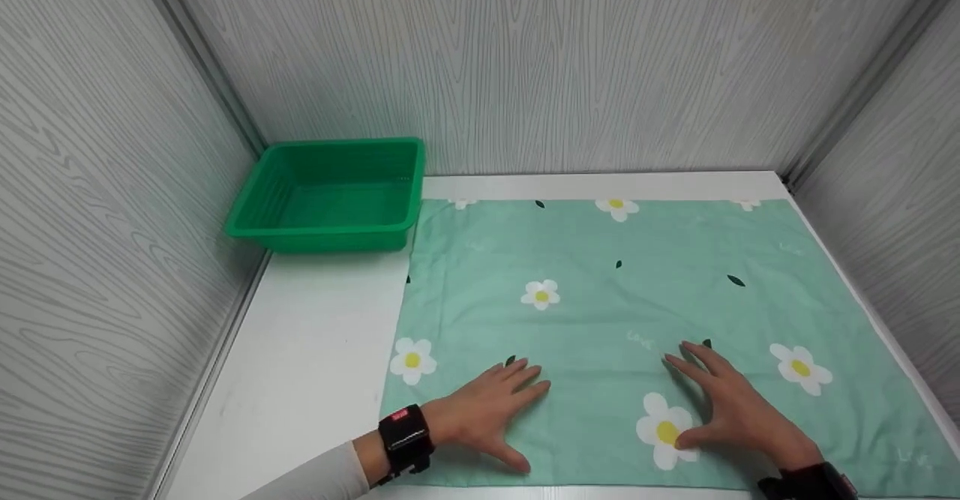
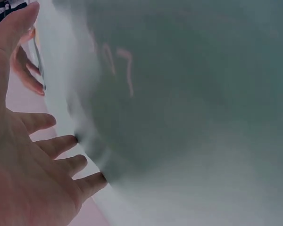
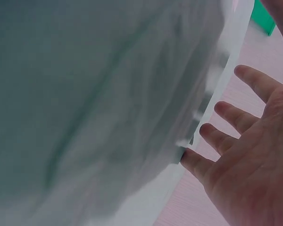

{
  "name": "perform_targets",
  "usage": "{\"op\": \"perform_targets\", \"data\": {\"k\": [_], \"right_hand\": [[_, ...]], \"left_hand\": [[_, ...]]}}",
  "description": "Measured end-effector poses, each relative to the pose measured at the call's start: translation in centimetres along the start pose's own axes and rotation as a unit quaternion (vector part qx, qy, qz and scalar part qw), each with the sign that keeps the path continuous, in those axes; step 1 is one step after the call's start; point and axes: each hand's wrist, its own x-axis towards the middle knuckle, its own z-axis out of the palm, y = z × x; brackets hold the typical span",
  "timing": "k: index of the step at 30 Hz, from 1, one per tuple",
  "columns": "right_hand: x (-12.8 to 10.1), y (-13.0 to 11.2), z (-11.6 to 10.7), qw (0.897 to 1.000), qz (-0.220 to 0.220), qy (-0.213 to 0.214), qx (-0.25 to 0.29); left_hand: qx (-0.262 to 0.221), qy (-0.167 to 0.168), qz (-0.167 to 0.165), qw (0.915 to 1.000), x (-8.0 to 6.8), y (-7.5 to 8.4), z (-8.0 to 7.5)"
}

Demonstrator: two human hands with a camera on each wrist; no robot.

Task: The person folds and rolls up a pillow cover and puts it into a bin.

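**Two flat hands on a flowered cloth**

Pressing palms down, the left hand (image 1: 487,410) and right hand (image 1: 731,406) lie on the near part of the green daisy cloth (image 1: 637,312), fingers straight and spread, grasping nothing. The cloth lies flat on the white table (image 1: 315,365), its long axis running left to right. A green basket (image 1: 330,193) stands at the far left, nothing visible inside it.

The only legible writing is faint pale lettering woven or printed on the green floral cloth (image 1: 600,297) — the word "LOVE" near the frame's centre, just above the right hand (image 1: 731,410), and what looks like the same word cut off at the lower right. The wrist views are too blurred to read.
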Motion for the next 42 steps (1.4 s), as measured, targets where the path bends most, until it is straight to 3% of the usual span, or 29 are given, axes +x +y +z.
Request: {"op": "perform_targets", "data": {"k": [3, 10, 17, 20, 23, 26, 28, 32, 38, 42], "right_hand": [[-0.2, -0.2, 0.0, 1.000, 0.003, -0.004, 0.003], [-1.0, -0.3, -0.4, 0.997, 0.047, -0.054, -0.003], [-2.1, -0.7, -0.5, 0.998, 0.027, -0.047, 0.009], [-2.6, -0.8, -0.2, 0.999, 0.010, -0.033, 0.013], [-2.8, -1.2, 0.1, 0.999, 0.005, -0.027, 0.017], [-2.9, -1.7, 0.3, 0.999, 0.007, -0.028, 0.019], [-3.0, -2.1, 0.5, 0.999, 0.005, -0.034, 0.013], [-3.1, -3.0, 1.0, 0.999, -0.003, -0.038, 0.006], [-3.3, -3.9, 1.2, 0.999, -0.005, -0.044, 0.012], [-3.5, -3.7, 0.7, 0.999, 0.011, -0.050, -0.009]], "left_hand": [[0.015, -0.002, 0.007, 0.9999, -0.2, 0.5, 0.4], [0.060, -0.007, 0.010, 0.9981, -0.7, 1.5, 1.2], [0.125, -0.012, 0.003, 0.9920, -0.3, 2.9, 1.3], [0.196, 0.020, 0.019, 0.9802, -0.2, 3.9, 1.7], [0.276, 0.061, 0.035, 0.9585, -0.1, 4.5, 2.2], [0.312, 0.097, 0.040, 0.9443, 0.2, 4.6, 2.3], [0.300, 0.121, 0.042, 0.9453, 0.3, 4.4, 2.1], [0.229, 0.165, 0.038, 0.9586, 0.5, 4.0, 1.5], [0.113, 0.162, 0.008, 0.9802, 0.8, 3.4, 0.6], [0.057, 0.162, -0.007, 0.9852, 0.7, 3.0, 0.3]]}}
